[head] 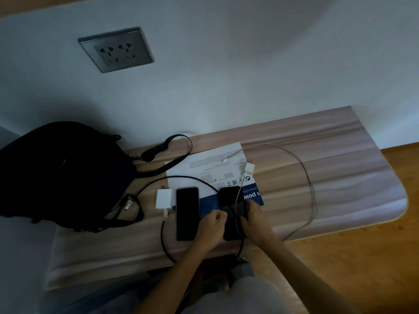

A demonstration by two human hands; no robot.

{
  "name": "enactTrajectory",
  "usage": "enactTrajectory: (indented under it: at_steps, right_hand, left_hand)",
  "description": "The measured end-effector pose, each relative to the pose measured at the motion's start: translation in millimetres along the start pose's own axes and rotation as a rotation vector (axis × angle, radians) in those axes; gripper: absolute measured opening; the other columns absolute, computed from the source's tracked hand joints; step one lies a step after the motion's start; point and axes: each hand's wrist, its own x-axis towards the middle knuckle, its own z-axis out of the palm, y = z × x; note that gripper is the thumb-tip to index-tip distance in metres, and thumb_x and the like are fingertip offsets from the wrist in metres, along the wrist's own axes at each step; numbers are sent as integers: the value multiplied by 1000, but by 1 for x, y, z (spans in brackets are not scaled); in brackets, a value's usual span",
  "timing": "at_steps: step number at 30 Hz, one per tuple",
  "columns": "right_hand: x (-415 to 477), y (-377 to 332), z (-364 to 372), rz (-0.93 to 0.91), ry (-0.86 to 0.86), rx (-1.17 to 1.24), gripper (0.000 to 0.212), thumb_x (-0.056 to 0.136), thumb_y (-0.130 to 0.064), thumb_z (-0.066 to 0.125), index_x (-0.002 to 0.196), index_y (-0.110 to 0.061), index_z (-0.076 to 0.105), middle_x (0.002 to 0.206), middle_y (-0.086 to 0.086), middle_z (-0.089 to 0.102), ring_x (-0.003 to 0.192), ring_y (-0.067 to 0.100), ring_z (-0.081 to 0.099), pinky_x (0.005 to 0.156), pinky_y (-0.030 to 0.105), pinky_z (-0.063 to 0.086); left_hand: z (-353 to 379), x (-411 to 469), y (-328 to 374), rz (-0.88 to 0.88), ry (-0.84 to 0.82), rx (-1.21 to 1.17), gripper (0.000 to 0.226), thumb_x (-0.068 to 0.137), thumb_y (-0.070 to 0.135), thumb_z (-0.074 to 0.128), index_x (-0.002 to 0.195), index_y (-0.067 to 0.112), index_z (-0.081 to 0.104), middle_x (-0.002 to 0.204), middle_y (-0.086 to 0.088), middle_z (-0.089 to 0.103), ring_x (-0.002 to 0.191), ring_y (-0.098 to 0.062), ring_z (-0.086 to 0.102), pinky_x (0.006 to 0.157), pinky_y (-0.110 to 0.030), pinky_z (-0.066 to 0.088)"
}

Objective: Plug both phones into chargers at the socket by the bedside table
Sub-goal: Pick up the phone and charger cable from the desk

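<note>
Two dark phones lie side by side on the wooden bedside table (328, 177). The left phone (187, 213) lies free. My right hand (255, 219) grips the right phone (230, 196) at its right edge. My left hand (213, 225) is curled at that phone's left edge; what it pinches is hidden. A white charger (163, 197) with a black cable (166, 248) sits left of the phones. A second white charger (249, 167) has a pale cable (310, 184) looping right and across the right phone. The wall socket (116, 49) has nothing plugged in.
A black bag (63, 173) fills the table's left end, its strap (179, 162) lying across the top. A printed sheet (208, 166) lies under the phones' far ends. The table's rounded right end meets a wooden floor (374, 257). The room is dim.
</note>
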Motion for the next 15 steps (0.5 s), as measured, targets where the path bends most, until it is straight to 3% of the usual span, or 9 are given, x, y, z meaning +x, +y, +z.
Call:
enactTrajectory:
  at_steps: [4,7,11,15]
  right_hand:
    - [11,0,-1,204,14,214,40,92,-7,59,130,1,51,118,20,68,110,38,64,93,45,51]
    - [18,6,-4,310,-17,389,43,91,-6,65,130,5,50,113,23,69,107,37,66,93,45,53]
    - [17,15,-7,290,-48,517,23,91,0,66,112,9,66,107,26,72,104,40,69,95,54,53]
    - [14,20,-12,232,-82,503,9,91,-6,68,93,-1,74,97,23,76,96,39,72,91,55,55]
  left_hand:
    - [8,10,5,-29,9,-60,40,105,34,48,136,12,58,137,-9,61,123,-20,57,94,-25,41]
    - [12,15,4,-58,-10,-63,44,103,42,49,139,17,55,139,-6,58,124,-20,56,95,-28,42]
    - [16,16,5,-74,-38,-20,46,101,49,47,137,22,56,136,-4,60,124,-20,56,110,-41,41]
    - [15,14,10,-48,-60,0,45,104,47,43,139,21,54,134,-3,60,124,-20,56,110,-41,41]
